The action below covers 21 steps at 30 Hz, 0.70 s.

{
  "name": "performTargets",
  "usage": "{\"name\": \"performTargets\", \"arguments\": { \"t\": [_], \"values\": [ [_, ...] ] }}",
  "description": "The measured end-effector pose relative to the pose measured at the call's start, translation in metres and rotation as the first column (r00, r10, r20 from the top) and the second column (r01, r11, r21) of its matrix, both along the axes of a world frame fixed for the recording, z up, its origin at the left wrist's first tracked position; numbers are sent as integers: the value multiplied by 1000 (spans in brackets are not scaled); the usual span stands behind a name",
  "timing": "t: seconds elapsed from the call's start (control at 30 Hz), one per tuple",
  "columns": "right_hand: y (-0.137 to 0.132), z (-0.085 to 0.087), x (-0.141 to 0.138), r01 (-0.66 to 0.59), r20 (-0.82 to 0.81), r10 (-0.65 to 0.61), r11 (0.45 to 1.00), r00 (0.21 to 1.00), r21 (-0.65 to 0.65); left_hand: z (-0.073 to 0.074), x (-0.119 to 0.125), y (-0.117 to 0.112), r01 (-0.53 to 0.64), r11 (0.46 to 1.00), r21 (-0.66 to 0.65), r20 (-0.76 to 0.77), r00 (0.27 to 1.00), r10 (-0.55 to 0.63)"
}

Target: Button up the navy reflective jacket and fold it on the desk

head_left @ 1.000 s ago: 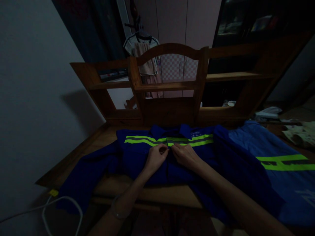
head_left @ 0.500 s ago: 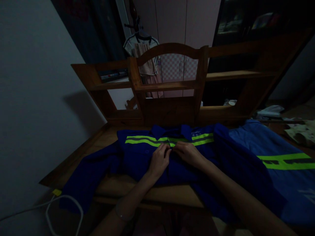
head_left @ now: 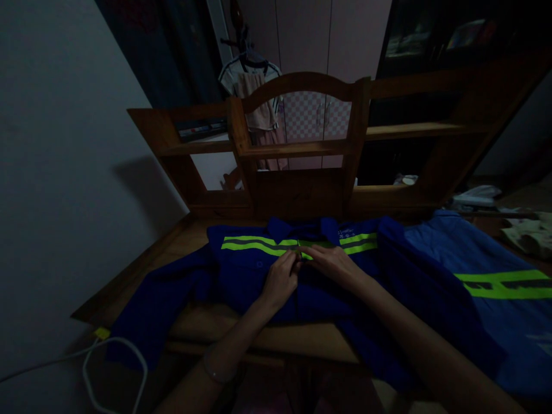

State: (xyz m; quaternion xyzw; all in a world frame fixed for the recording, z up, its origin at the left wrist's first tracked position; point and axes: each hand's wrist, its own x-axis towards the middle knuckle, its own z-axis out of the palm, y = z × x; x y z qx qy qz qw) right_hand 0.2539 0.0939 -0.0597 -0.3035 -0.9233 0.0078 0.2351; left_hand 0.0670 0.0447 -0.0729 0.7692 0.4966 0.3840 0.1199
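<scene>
A dark blue work shirt point(head_left: 241, 276) with neon yellow-green reflective stripes lies flat, front up, on a wooden table point(head_left: 190, 236). My left hand point(head_left: 281, 280) and my right hand point(head_left: 332, 261) meet at the shirt's centre front, just below the chest stripe. Both pinch the placket edges with curled fingers, fingertips nearly touching. The light is dim, so any button between the fingers is too small to see.
A second blue garment point(head_left: 487, 287) with a reflective stripe overlaps the shirt on the right. A wooden shelf unit point(head_left: 297, 149) rises behind the table. White cable point(head_left: 116, 351) loops at the lower left. Clothes hang on a rack point(head_left: 254, 98) behind.
Both hands have shifted slightly up the placket toward the chest stripe and stay pinched together on the shirt front.
</scene>
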Motion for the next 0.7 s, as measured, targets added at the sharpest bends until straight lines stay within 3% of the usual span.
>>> {"name": "performTargets", "arguments": {
  "t": [0.2, 0.47, 0.6, 0.7],
  "values": [
    [-3, 14, 2, -70, 201, 52, 994, 978, 83, -1, 0, 0, -40, 999, -7, 28, 999, 40],
    [-1, 8, -2, -120, 241, 88, 985, 967, 123, 4, 2, -3, -79, 996, -38, 127, 988, 83],
    [1, -1, -7, 44, 106, -57, 991, 993, 127, 6, 1, -4, -85, 996, -39, 230, 969, 92],
    [3, -4, -5, 174, -143, -171, 985, 975, 9, 2, -3, 1, -93, 990, -108, 336, 934, 125]
  ]
}}
